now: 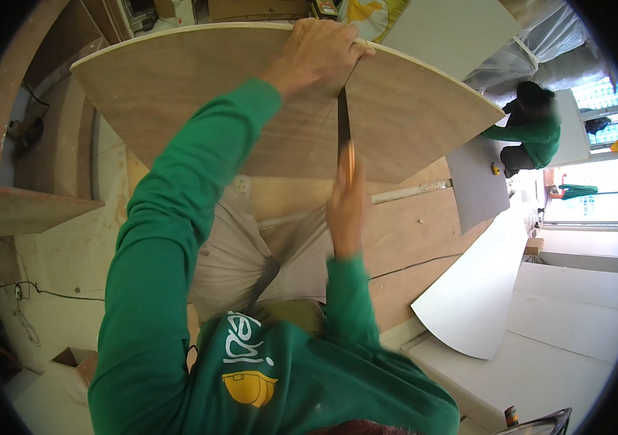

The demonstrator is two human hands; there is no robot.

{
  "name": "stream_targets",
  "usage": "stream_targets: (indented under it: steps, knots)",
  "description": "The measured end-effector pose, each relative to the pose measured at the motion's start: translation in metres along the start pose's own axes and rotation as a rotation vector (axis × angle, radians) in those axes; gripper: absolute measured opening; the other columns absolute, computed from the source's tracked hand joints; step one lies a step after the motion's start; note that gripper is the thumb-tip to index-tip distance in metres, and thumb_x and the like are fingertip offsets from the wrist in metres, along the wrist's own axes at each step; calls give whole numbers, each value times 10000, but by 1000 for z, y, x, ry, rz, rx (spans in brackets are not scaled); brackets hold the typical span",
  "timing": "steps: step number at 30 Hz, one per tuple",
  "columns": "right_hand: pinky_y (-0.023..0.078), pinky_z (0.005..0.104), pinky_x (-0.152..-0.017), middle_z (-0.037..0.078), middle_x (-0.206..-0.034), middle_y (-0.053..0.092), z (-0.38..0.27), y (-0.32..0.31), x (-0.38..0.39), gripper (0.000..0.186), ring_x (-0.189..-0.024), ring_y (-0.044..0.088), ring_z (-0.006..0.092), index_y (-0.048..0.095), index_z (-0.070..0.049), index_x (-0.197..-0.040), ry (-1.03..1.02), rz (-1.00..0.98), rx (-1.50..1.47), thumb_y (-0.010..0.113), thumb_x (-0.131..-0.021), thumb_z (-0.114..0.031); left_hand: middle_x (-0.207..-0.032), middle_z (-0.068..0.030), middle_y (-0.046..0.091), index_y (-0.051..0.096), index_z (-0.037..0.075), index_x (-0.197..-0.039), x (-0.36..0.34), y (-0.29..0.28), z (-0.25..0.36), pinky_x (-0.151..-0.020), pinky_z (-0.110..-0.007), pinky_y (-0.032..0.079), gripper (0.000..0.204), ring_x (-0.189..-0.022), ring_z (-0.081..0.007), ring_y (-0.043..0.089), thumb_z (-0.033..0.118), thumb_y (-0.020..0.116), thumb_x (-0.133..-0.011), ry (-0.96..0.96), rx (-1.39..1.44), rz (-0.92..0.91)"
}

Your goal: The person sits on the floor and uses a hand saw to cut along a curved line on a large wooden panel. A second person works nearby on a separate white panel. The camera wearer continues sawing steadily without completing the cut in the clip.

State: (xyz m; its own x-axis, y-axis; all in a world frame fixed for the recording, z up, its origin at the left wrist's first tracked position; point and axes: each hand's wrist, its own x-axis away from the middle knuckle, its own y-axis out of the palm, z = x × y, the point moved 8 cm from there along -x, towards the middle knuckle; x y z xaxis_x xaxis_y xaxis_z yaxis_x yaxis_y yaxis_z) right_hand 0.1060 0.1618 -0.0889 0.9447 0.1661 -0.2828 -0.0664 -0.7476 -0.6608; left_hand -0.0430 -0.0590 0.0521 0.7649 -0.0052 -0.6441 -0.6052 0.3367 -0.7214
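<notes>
A wooden panel (207, 94) stands on edge in front of the person, just beyond the knees, and spans much of the upper view. Its face is light brown with faint grain, its upper rim is pale, and the outline looks bowed, though the lens bends edges too. A thin dark line runs down the face from the upper rim and meets the narrow, dark blade of what looks like a handsaw (344, 119), with an orange-brown handle.

The left hand (317, 54) grips the panel's upper rim, its fingers curled over the top. The right hand (347, 203) is closed around the handle; it is blurred, so its separate fingers are hard to make out. The blade's teeth cannot be seen, and the panel's far face is hidden. At right, a co-worker (537, 127) in green is blurred and partly hidden behind the panel's corner.
</notes>
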Motion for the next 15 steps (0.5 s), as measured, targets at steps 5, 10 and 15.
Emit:
stream_targets:
  steps: [5,10,15]
  knots:
    - [489,627,-678,344,-910,708,-29,27,-106,385,-840,680,565,534,-26,-1432,-76,40,14,617,-1135,-257,-856,-150,801,770,54,-940,-6,-10,2,-786,-541,579,553,-856,-380,784,590,669,-1024,-33,35,-67]
    - [544,561,-765,328,-1027,726,11,-15,55,365,-970,708,538,586,-2,-1452,5,-110,55,608,-1144,-196,-845,-151,796,772,52,-927,-6,0,-13,-776,-545,571,561,-858,-378,783,594,666,-1024,-40,8,-45]
    - [554,576,-786,339,-1071,732,3,-61,127,379,-985,724,527,588,0,-1477,211,-126,-121,605,-1150,-190,-876,-164,802,771,51,-938,-7,3,-8,-776,-543,573,570,-862,-374,783,601,656,-1031,-44,0,-90]
